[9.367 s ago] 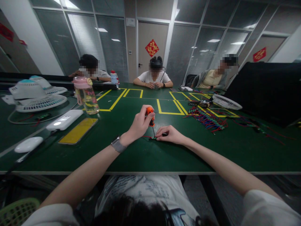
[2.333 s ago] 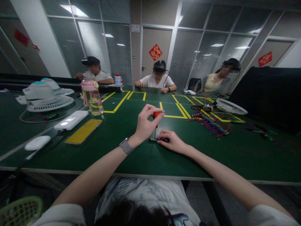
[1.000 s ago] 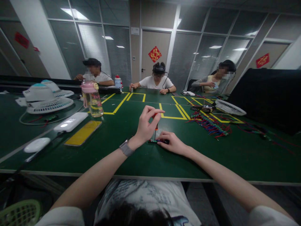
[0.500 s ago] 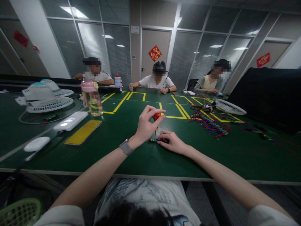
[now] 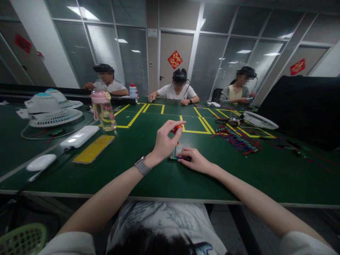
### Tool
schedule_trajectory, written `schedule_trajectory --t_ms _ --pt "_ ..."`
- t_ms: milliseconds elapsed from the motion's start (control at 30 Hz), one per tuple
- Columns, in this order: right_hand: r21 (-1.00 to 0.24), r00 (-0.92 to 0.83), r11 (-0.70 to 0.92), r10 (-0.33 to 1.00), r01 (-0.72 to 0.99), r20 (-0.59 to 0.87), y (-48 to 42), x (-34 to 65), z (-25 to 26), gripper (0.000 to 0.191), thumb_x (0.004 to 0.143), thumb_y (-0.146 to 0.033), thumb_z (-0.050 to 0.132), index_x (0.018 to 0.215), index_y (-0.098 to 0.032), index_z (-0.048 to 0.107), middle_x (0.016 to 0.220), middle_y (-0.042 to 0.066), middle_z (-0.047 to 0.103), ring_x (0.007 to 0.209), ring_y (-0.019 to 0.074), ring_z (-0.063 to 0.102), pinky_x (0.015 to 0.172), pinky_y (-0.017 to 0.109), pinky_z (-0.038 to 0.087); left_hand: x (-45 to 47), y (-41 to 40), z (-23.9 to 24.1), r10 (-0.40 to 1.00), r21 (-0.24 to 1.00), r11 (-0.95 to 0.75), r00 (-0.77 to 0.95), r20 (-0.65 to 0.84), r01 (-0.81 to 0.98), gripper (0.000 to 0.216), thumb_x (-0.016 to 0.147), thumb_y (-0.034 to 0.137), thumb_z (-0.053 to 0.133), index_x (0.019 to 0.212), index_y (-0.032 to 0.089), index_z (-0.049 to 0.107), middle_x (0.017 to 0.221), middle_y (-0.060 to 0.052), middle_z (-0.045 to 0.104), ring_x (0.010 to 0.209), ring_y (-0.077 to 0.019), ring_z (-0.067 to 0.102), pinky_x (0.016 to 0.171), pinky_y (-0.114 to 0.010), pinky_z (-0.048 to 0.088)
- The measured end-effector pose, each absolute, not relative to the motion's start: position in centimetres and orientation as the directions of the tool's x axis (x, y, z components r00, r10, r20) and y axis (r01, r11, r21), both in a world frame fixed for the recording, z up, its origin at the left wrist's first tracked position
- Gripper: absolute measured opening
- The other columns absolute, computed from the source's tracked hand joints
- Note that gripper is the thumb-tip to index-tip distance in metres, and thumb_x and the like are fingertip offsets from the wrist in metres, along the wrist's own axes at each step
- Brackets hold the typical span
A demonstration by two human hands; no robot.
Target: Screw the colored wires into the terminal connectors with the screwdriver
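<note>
My left hand [image 5: 164, 141] is closed round the handle of an orange screwdriver [image 5: 176, 129], held upright with its tip down on a small circuit board [image 5: 173, 158] on the green table [image 5: 148, 173]. Fingers of my right hand [image 5: 193, 160] are pressed together on the board's right end, pinning it flat against the table. A grey watch sits on my left wrist. Most of the screwdriver handle is hidden by my fingers.
To the left lie a yellow phone [image 5: 93, 149], a white power bank [image 5: 79, 136], a white mouse-like object [image 5: 40, 162], a pink-lidded bottle [image 5: 103, 110] and white fans [image 5: 53, 111]. A pile of wired boards [image 5: 237, 139] lies right. Three people sit across.
My left fingers have shifted on the screwdriver handle, turning it, while the tip stays on the board. My right hand has not moved. The person at far right has turned.
</note>
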State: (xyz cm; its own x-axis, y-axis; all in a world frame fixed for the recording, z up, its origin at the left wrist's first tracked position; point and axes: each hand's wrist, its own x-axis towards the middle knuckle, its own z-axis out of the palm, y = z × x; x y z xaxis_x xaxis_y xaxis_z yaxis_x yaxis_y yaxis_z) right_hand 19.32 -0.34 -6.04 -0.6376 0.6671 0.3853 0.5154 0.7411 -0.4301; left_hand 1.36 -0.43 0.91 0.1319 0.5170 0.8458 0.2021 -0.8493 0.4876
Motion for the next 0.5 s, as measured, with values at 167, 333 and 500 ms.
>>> schedule_trajectory --t_ms 167,333,500 --pt "-0.428 -0.636 0.737 0.671 0.522 0.380 -0.42 19.27 -5.81 0.021 0.089 -0.024 0.058 0.102 -0.015 0.073 0.078 0.004 0.060 0.067 0.0131 0.056 0.064 0.024 0.045 1.23 -0.59 1.06 0.502 0.463 -0.851 0.121 0.857 0.250 0.016 0.091 0.023 0.056 0.097 0.020 0.070 0.089 -0.003 0.057 0.081 -0.0123 0.057 0.072 -0.024 0.049" --pt "-0.429 -0.633 0.729 0.680 0.533 0.369 -0.45 19.17 -5.79 0.022 0.090 -0.026 0.058 0.102 -0.015 0.073 0.076 0.003 0.060 0.066 0.0133 0.055 0.063 0.024 0.044 1.03 -0.63 1.19 0.512 0.479 -0.849 0.124 0.850 0.224 0.026 0.095 0.018 0.044 0.102 0.020 0.069 0.097 -0.005 0.060 0.092 -0.0143 0.058 0.078 -0.026 0.048" --pt "-0.433 -0.631 0.723 0.686 0.538 0.361 -0.42 19.21 -5.85 0.023 0.090 -0.027 0.058 0.103 -0.016 0.073 0.076 0.003 0.060 0.066 0.0132 0.055 0.063 0.024 0.043 1.05 -0.60 1.28 0.517 0.483 -0.844 0.112 0.849 0.232 0.025 0.094 0.019 0.046 0.102 0.021 0.069 0.095 -0.005 0.059 0.090 -0.0145 0.058 0.074 -0.025 0.049"
